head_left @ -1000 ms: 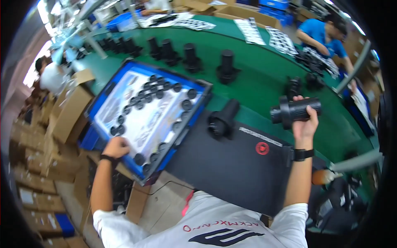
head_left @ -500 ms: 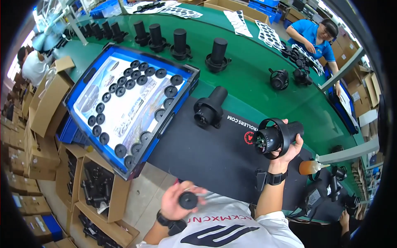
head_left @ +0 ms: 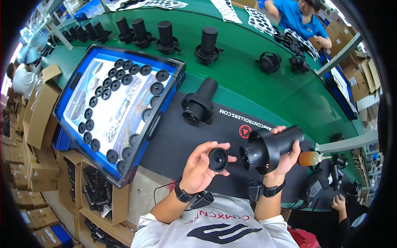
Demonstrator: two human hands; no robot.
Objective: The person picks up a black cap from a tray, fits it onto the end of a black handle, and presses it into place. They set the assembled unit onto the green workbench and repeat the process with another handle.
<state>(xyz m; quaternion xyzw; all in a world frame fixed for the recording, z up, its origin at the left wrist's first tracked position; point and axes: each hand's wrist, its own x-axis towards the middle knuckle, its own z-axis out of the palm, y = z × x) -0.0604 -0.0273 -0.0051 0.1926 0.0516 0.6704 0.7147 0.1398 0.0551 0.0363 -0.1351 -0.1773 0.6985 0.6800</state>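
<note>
My left hand holds a round black cap between thumb and fingers, its recessed face with a small centre hub turned toward view. Just right of it, a small gap away, is a black cylindrical device with a wide ring collar and a textured barrel. My right hand grips it from below and behind, fingers curled over the barrel. The device's collared end points left, toward the cap. A similar device stands tilted on the black mat, left of my hands.
A blue tray with several black caps lies at left. More black devices line the green table. A glue bottle lies at right. Cardboard boxes sit below left. A co-worker in blue is across the table.
My left hand has risen from near my body, bringing the cap up and right beside the device. My right hand has turned the device slightly. The co-worker's arms have shifted.
</note>
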